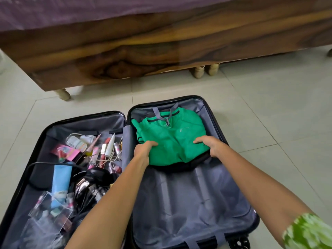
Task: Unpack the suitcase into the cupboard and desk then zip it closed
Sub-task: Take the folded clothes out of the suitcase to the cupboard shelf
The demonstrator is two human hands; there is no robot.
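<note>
Two hands (143, 150) (210, 144) on one green shirt (172, 141)

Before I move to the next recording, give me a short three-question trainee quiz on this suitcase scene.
1. True or false: both hands touch the green shirt.
2. Which half of the suitcase holds the cosmetics: A) the person's left, B) the person's right?
3. Fill in: a dark garment lies ____ the green shirt.

Key: 1. True: the left hand grips its edge and the right hand rests on it. 2. A. 3. under.
</note>
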